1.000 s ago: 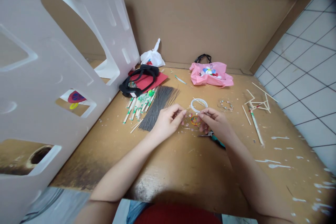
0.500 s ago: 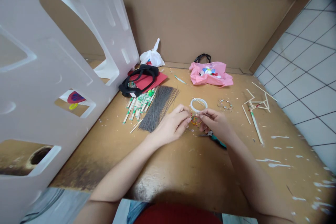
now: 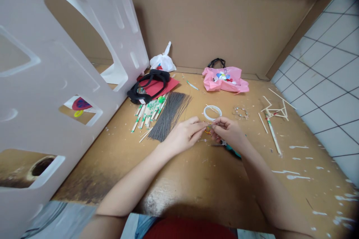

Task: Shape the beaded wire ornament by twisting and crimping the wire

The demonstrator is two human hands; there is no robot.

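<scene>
Hands closer together now: left hand (image 3: 183,136) and right hand (image 3: 227,132), both grips pinched nearly shut on thin wire (image 3: 209,122), over colored rings (image 3: 207,130) on table (image 3: 196,179); white wire coil (image 3: 212,112) just far, teal-handled pliers (image 3: 232,150) under right hand.

Pinching a thin wire (image 3: 202,123) between left hand (image 3: 183,136) and right hand (image 3: 228,132), just above a small orange-and-green loop (image 3: 208,130); keeping teal-handled pliers (image 3: 232,150) partly covered under the right hand, with a white wire coil (image 3: 212,112) lying just beyond and a dark wire bundle (image 3: 169,115) lying beside the left hand on the wooden bench (image 3: 196,179).
</scene>
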